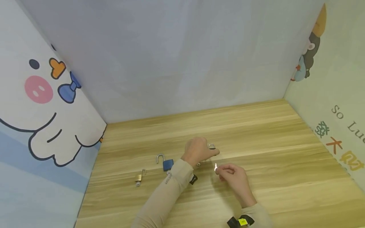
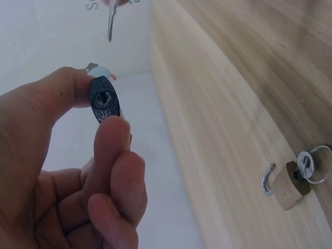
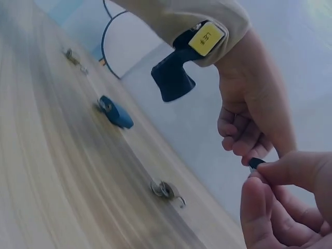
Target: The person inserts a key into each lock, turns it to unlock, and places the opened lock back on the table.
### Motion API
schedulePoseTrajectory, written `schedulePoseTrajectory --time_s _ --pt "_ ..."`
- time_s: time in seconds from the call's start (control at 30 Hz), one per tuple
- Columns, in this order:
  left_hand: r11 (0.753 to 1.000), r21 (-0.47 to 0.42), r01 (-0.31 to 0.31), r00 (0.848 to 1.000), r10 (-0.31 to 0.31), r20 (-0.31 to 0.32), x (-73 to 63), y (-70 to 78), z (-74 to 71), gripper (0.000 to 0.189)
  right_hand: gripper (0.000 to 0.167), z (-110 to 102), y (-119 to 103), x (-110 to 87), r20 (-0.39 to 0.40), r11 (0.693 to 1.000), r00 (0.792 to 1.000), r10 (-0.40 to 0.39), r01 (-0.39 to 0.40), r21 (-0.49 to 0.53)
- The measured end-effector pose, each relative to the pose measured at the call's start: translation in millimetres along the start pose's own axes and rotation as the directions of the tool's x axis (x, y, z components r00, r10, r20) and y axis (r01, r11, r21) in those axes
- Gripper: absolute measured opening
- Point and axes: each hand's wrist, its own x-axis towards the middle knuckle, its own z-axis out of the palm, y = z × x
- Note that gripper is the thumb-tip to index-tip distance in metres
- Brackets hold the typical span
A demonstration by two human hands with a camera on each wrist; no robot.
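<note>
My left hand [image 1: 199,150] pinches a small dark padlock [image 2: 105,98] between thumb and forefinger. The keyhole faces the left wrist camera, and the silver shackle [image 1: 211,146] rises behind the thumb in the head view. To its right and nearer the body, my right hand [image 1: 235,179] pinches a small silver key [image 1: 215,167] that points upward. The key's blade [image 2: 111,23] stands apart from the padlock in the left wrist view. Below the left hand, a brass padlock [image 2: 288,189] with a raised shackle lies on the table, a ringed key in it.
A blue padlock [image 1: 168,165] with an open shackle lies left of my left hand. Farther left lies another brass padlock [image 1: 138,178], its shackle also open and a key at its base. The wooden table [image 1: 256,126] meets printed walls at the back and sides.
</note>
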Motion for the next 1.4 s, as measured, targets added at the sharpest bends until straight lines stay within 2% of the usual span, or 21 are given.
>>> schedulePoseTrajectory --time_s 0.3,0.5,0.63,0.77,0.9,1.0,1.17,1.4 --pt "1.0 -0.025 -0.001 1.0 0.001 -0.008 -2.2 -1.1 2.3 0.062 0.016 11.4 -0.5 15.0 -0.011 0.999 0.999 0.036 -0.036 0.036" --pt "0.999 -0.053 -0.006 1.0 0.005 -0.027 -2.3 -1.8 5.3 0.058 0.014 15.8 -3.1 20.5 -0.042 0.998 0.999 0.014 -0.011 0.066" --pt "0.996 -0.086 -0.012 0.999 0.009 -0.034 -4.2 -1.3 7.0 0.055 0.015 17.7 -3.7 22.8 -0.075 0.996 0.996 0.039 -0.032 0.088" --pt "0.994 -0.113 -0.004 0.999 -0.001 -0.042 -5.8 -0.4 7.7 0.054 0.017 20.7 -3.1 24.2 -0.105 0.988 0.993 0.051 -0.035 0.151" --pt "0.995 -0.103 0.003 0.999 -0.008 -0.047 -5.3 0.4 8.3 0.054 0.019 24.4 -1.0 24.7 -0.124 0.973 0.991 0.052 -0.023 0.228" --pt "0.997 -0.076 0.018 0.999 -0.021 -0.045 -4.2 0.3 8.3 0.055 0.021 26.9 1.5 25.0 -0.117 0.966 0.991 0.06 -0.028 0.257" --pt "0.997 -0.064 0.037 0.998 -0.04 -0.052 -3.4 -2.0 8.8 0.056 0.027 30.3 4.8 25.4 -0.064 0.967 0.996 0.068 -0.05 0.248" --pt "0.999 -0.038 -0.007 0.998 0.004 -0.064 -5.3 -4.6 10.8 0.058 0.02 34.9 5.9 28.1 -0.062 0.962 0.996 0.07 -0.051 0.269"
